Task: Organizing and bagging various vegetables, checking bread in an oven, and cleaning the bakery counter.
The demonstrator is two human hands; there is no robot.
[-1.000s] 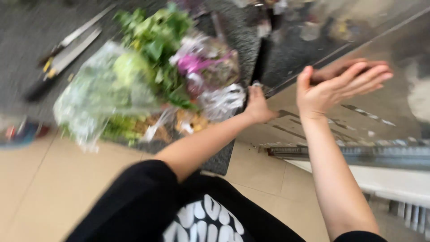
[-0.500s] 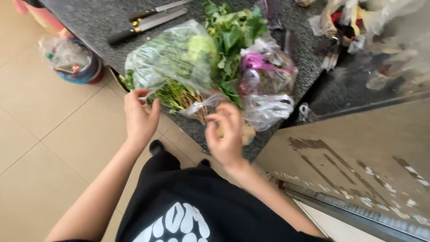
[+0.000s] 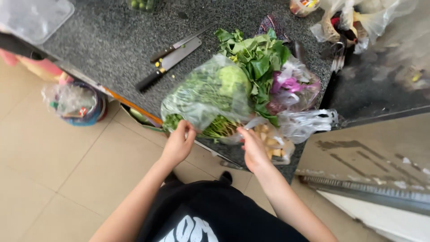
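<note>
A clear plastic bag of green herbs and vegetables (image 3: pixel 210 96) lies at the near edge of a dark speckled stone counter (image 3: pixel 112 40). My left hand (image 3: pixel 179 143) pinches the bag's lower left corner. My right hand (image 3: pixel 253 148) grips the bag's bottom edge, beside a smaller bag of pale yellow chunks (image 3: pixel 275 143). Loose leafy greens (image 3: pixel 255 56) and a bag with purple flowers (image 3: pixel 293 87) lie just behind it.
Two knives (image 3: pixel 172 58) lie on the counter to the left of the greens. More plastic bags (image 3: pixel 354 20) sit at the back right. A bin lined with plastic (image 3: pixel 76 105) stands on the tiled floor at left. A metal rail (image 3: pixel 367 190) runs at lower right.
My right hand came down from the raised metal surface to the vegetable bags. Both hands now hold the bag of greens at the counter's edge, and the view has swung left.
</note>
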